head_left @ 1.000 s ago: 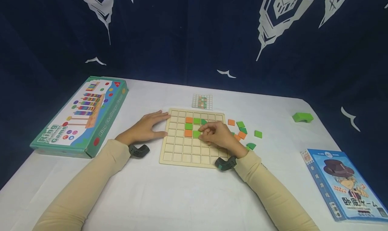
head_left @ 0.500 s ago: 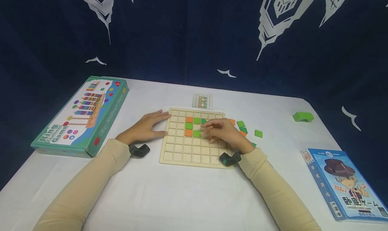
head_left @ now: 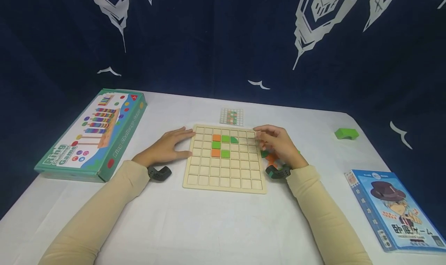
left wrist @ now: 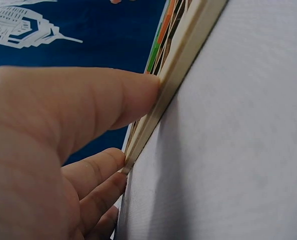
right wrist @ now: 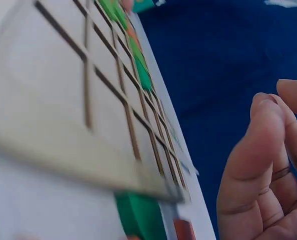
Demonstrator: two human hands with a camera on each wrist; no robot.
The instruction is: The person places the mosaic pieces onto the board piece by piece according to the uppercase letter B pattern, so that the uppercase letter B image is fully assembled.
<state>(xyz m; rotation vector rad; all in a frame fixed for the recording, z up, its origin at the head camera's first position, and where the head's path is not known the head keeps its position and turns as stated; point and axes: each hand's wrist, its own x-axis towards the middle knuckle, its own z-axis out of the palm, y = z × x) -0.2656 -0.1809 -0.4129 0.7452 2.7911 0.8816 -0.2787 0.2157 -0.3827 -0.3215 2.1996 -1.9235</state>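
The wooden grid board lies flat, holding several orange and green tiles, among them an orange square, a green square and a dark green rounded piece. My left hand rests at the board's left edge, thumb and fingertips touching its side, as the left wrist view also shows. Past the board's right edge, my right hand hovers with loosely bent fingers and nothing visible in them; the right wrist view shows its fingers raised beside the board. Loose pieces beneath it are partly hidden.
A small patterned grid card lies behind the board. At the left is a green game box; at the right, a blue game box and a green arched block. A dark blue curtain hangs behind the table.
My right hand has moved right, from over the board's tiles to its right edge, uncovering the board's right columns and covering loose pieces. My left hand has stayed in place.
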